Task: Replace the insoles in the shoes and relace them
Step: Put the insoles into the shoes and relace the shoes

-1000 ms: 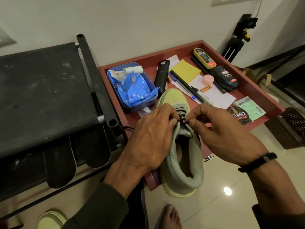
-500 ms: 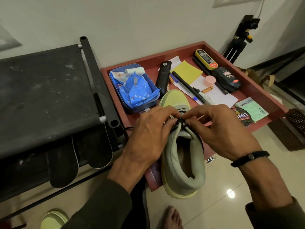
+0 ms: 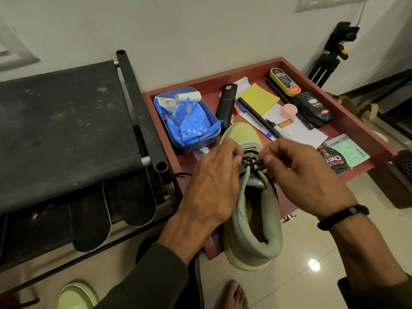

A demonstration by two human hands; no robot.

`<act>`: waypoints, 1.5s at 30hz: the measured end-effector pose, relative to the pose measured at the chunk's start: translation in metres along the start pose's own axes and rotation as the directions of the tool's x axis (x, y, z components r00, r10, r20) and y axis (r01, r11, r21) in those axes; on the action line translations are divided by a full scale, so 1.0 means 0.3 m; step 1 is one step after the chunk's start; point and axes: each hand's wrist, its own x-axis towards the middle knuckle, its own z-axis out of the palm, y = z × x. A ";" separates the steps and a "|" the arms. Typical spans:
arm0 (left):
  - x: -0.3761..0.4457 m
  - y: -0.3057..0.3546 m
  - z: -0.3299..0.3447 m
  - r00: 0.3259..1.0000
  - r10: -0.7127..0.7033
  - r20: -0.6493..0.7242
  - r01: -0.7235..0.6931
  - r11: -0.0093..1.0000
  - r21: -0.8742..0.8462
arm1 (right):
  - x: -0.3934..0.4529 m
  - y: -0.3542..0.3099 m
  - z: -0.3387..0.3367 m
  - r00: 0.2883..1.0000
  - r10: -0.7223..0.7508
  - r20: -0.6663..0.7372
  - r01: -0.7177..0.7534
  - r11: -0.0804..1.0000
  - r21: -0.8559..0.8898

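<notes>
Pinching the thin black shoelace (image 3: 253,162) from both sides: left hand (image 3: 214,188) with fingertips curled tight onto it, right hand (image 3: 305,175) nipping the other strand between thumb and forefinger. Compared with a second back, barely any shift, just hands drawn in closer over the same top eyelets, so probably snugging the last crossings, not threading new ones. Lace sitting high on the pale green and grey sneaker (image 3: 252,210), toe resting in the red wooden tray (image 3: 347,103), heel hanging off its near edge. Pretty sure lacing here is nearly done. Second lime shoe (image 3: 75,295) waiting on the floor, two dark insoles (image 3: 93,221) propped under the black fabric rack (image 3: 62,130).
</notes>
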 end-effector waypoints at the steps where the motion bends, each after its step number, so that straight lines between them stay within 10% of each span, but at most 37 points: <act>1: 0.002 -0.004 -0.004 1.000 -0.018 -0.006 0.018 0.999 -0.038 | 0.002 -0.004 0.006 1.000 0.021 -0.015 -0.020 0.999 0.031; 28: 0.021 -0.015 -0.002 0.999 -0.035 0.001 0.035 0.998 -0.051 | 0.050 -0.003 0.047 0.994 0.024 -0.106 -0.042 0.984 -0.173; 32: 0.012 0.014 -0.053 0.973 -0.142 0.180 0.168 0.976 -0.138 | 0.058 -0.005 0.036 0.999 0.021 -0.047 -0.029 0.986 -0.166; 39: -0.047 0.017 -0.099 0.990 0.008 0.142 -0.033 0.983 0.179 | 0.030 -0.042 0.001 0.992 0.072 -0.103 -0.075 0.997 -0.022; 45: -0.090 0.024 -0.060 0.990 -0.120 0.070 0.114 0.989 0.092 | -0.061 -0.093 -0.071 0.953 0.015 0.304 0.023 0.992 -0.121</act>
